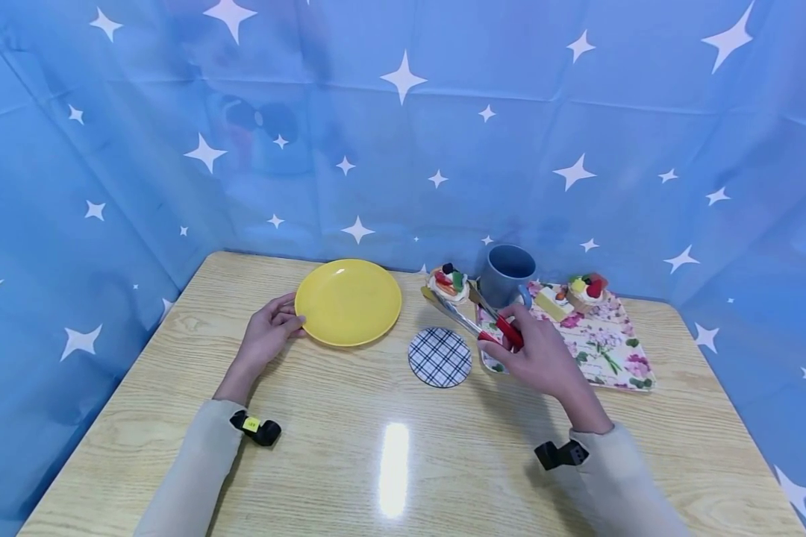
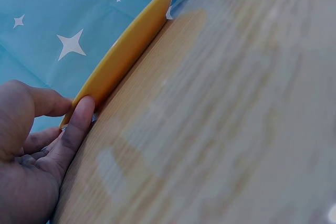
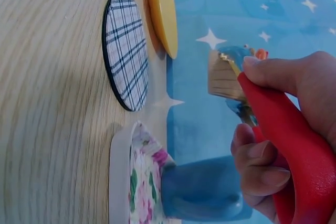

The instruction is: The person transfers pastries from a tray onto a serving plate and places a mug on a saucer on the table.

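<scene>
A small yellow tag (image 1: 251,424) sits on the black wrist camera (image 1: 267,433), just behind the left hand (image 1: 269,332). It has tiny dark marks, too small to read. No words or numbers can be read.

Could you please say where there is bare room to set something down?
Bare tabletop lies between the sleeves, nearer than the plaid coaster, and right of the floral tray. The tray's far side is crowded: blue mug, cake slice, fruit tart.
</scene>
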### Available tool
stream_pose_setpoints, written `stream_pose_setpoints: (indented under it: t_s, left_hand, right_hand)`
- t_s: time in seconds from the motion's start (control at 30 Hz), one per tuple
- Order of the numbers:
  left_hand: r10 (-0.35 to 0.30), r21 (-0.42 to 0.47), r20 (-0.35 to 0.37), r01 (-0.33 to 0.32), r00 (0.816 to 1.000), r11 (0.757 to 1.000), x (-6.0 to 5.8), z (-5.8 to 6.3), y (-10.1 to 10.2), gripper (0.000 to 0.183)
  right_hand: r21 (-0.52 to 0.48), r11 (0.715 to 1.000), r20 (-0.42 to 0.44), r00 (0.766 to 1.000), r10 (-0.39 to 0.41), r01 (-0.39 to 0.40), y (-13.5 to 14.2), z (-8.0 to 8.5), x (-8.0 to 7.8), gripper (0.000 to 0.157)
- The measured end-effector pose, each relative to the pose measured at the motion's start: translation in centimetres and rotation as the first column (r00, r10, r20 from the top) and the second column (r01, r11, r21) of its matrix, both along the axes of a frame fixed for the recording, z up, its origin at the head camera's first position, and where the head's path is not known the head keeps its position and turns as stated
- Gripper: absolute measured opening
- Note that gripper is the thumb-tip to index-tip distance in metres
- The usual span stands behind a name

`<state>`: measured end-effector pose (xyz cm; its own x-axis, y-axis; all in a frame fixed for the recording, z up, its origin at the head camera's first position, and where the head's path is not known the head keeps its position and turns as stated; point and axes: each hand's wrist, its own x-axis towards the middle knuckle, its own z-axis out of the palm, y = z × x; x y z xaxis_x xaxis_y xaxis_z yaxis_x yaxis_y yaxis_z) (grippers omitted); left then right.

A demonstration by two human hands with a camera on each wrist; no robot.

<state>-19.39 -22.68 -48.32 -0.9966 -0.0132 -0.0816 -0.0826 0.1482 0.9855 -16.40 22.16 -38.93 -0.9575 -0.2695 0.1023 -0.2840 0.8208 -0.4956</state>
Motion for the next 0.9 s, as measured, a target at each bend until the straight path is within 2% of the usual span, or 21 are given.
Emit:
stream_pose_setpoints:
  t_s: [0.53, 0.9]
  left_hand:
    - [0.001, 0.005, -0.010, -0.001, 1.000, 1.000, 0.0, -0.3, -0.1, 0.060]
    - [0.005, -0.004, 0.001, -0.005, 1.000, 1.000, 0.0, -0.2, -0.1, 0.061]
  right_hand:
    - [0.004, 1.000, 0.045, 0.999, 0.013, -0.013, -2.9, -0.2, -1.2, 0.060]
    - [-0.029, 0.999, 0.060, 0.997, 0.045, -0.043, -5.0, -0.5, -2.0, 0.058]
